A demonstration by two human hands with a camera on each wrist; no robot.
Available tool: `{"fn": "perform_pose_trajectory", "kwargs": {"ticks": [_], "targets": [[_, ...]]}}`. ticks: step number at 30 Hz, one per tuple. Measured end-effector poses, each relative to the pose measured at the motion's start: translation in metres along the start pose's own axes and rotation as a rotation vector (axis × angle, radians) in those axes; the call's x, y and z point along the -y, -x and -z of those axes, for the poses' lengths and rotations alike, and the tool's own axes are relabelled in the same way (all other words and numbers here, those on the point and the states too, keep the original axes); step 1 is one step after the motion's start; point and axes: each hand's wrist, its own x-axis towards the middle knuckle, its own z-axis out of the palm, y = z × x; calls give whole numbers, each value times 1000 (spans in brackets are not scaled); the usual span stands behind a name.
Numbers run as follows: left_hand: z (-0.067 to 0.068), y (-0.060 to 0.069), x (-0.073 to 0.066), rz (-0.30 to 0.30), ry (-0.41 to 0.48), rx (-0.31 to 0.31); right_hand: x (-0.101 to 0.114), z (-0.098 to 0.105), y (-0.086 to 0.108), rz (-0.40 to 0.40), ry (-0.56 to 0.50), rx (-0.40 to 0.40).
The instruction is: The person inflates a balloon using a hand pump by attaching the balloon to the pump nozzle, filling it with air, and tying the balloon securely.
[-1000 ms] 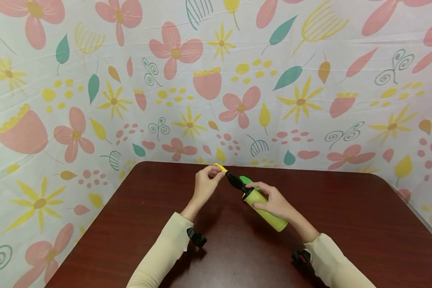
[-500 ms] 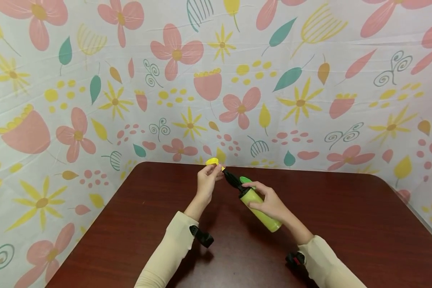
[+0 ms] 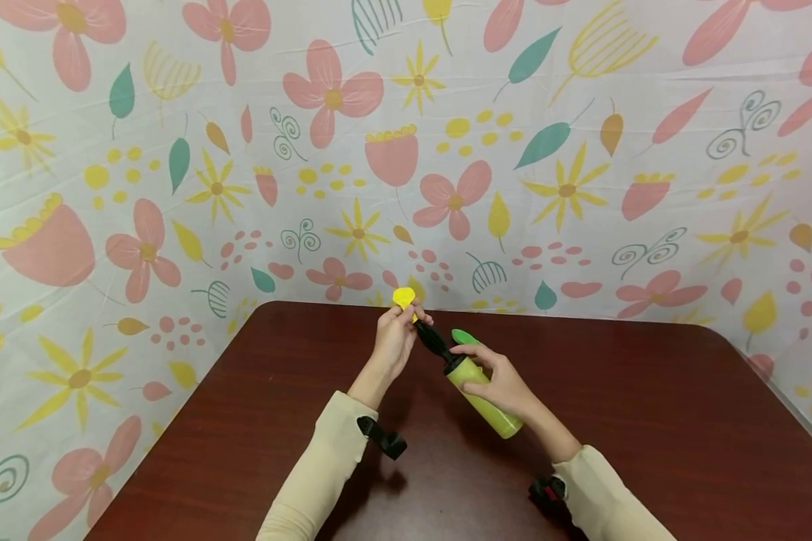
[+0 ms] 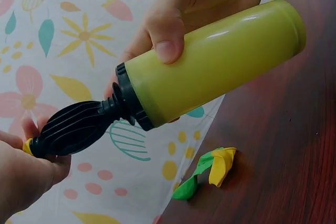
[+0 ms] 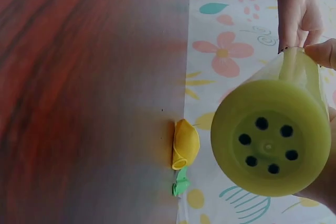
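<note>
A yellow-green hand pump with a black ribbed nozzle is held slanted above the table by my right hand, its thumb and fingers round the barrel. At the nozzle's tip, my left hand pinches a yellow balloon, whose rounded end stands up above the fingers. The left wrist view shows the balloon's neck on the tip of the nozzle. Seen from the right wrist, the pump's end has several dark holes.
A green balloon lies on the brown table behind the pump. Beside it in the left wrist view is a second yellow balloon, touching the green one. A flowered cloth hangs behind the table.
The pump has shifted slightly left. The left hand has turned round the nozzle tip, and the yellow balloon now stands upright, with more of it showing above the fingers.
</note>
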Motion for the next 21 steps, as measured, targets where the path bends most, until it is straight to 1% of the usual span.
{"fn": "perform_pose_trajectory", "kwargs": {"ticks": [2, 4, 8, 11, 13, 15, 18, 20, 21], "targets": [[-1, 0, 0, 13, 19, 26, 0, -2, -1, -5, 0, -5], [-1, 0, 1, 11, 25, 43, -1, -3, -3, -12, -1, -10], [-4, -1, 2, -20, -17, 50, -1, -6, -7, -22, -9, -18], [-8, -2, 5, -64, -82, 35, 1, -9, -9, -32, -24, -29], [-10, -3, 7, -107, -118, 9, 2, -11, -10, -42, -44, -37], [-12, -4, 11, -168, -158, -34, 3, -14, -10, -56, -64, -44], [-16, -8, 16, -281, -222, -125, 4, -21, -12, -64, -76, -47], [-16, -11, 19, -358, -267, -189, 6, -26, -13, -50, -70, -49], [-15, -12, 19, -387, -286, -219, 6, -28, -14, -38, -69, -49]]}}
